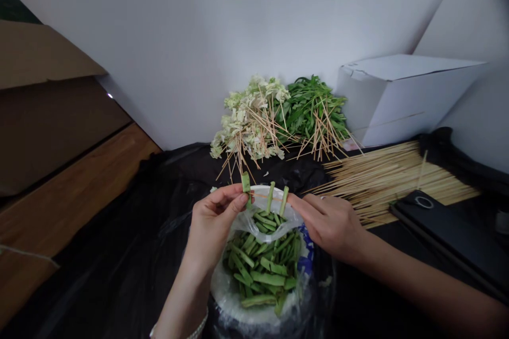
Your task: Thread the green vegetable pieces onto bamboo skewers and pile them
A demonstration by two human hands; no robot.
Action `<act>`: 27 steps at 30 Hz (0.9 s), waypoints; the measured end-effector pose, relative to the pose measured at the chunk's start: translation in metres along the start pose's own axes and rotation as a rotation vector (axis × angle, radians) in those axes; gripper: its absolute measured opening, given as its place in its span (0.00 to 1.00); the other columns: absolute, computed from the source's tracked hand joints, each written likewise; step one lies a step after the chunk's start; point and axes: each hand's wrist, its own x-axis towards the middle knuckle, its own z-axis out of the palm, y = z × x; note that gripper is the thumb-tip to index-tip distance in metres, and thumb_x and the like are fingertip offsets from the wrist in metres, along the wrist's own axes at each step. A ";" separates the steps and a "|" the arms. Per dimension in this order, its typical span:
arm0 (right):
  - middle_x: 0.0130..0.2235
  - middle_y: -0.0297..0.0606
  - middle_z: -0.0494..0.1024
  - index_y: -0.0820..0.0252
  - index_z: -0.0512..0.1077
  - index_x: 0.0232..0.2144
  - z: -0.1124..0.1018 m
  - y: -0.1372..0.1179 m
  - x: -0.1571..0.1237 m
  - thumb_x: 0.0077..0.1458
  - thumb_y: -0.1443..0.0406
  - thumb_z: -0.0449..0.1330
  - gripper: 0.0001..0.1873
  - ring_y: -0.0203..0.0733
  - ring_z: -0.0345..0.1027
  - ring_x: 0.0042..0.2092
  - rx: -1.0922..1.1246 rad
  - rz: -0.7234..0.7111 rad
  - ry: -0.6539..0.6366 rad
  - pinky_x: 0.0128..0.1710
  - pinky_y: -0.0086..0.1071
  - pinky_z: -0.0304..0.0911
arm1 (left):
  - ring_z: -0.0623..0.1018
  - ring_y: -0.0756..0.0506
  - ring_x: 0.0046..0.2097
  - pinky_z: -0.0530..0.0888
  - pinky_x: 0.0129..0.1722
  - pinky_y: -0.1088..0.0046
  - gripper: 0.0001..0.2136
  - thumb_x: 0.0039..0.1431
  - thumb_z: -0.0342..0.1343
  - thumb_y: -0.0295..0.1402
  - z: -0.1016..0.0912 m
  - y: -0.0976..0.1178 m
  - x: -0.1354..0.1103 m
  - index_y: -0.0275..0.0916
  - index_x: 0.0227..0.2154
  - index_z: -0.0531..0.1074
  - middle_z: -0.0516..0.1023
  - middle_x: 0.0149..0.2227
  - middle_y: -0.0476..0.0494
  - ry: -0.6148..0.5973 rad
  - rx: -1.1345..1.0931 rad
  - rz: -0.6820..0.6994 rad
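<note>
My left hand (212,220) pinches a short green bean piece (246,183) between thumb and fingers at the left end of a thin bamboo skewer (265,197). My right hand (328,220) grips the skewer's right end. Two more bean pieces (277,199) are threaded on the skewer between my hands. Directly below sits a bowl (228,296) lined with clear plastic and filled with several cut green bean pieces (262,265).
Piles of skewered pale cabbage (248,122) and skewered dark leafy greens (312,108) lie against the wall. A large heap of bare bamboo skewers (392,180) lies to the right, beside a white box (405,95). Black plastic (119,254) covers the table. A cardboard box (47,100) stands left.
</note>
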 end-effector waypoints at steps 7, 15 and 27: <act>0.27 0.32 0.71 0.67 0.70 0.49 0.000 -0.001 -0.001 0.62 0.71 0.51 0.15 0.34 0.59 0.24 -0.035 -0.010 -0.039 0.24 0.33 0.52 | 0.81 0.45 0.34 0.78 0.37 0.71 0.08 0.47 0.68 0.31 0.004 0.002 -0.005 0.42 0.33 0.83 0.85 0.34 0.46 0.049 0.204 0.147; 0.28 0.33 0.72 0.67 0.70 0.49 -0.001 -0.001 0.000 0.62 0.71 0.51 0.15 0.34 0.60 0.25 -0.009 -0.026 -0.025 0.25 0.33 0.53 | 0.81 0.46 0.33 0.77 0.34 0.73 0.09 0.50 0.68 0.36 -0.004 -0.001 -0.003 0.42 0.34 0.83 0.85 0.33 0.44 -0.008 0.151 0.047; 0.28 0.34 0.72 0.68 0.71 0.48 -0.002 -0.004 0.002 0.61 0.72 0.52 0.14 0.33 0.60 0.25 -0.016 -0.064 -0.003 0.25 0.33 0.53 | 0.78 0.49 0.29 0.76 0.33 0.75 0.09 0.45 0.70 0.34 0.005 0.007 -0.004 0.39 0.31 0.83 0.83 0.30 0.45 -0.108 0.063 -0.029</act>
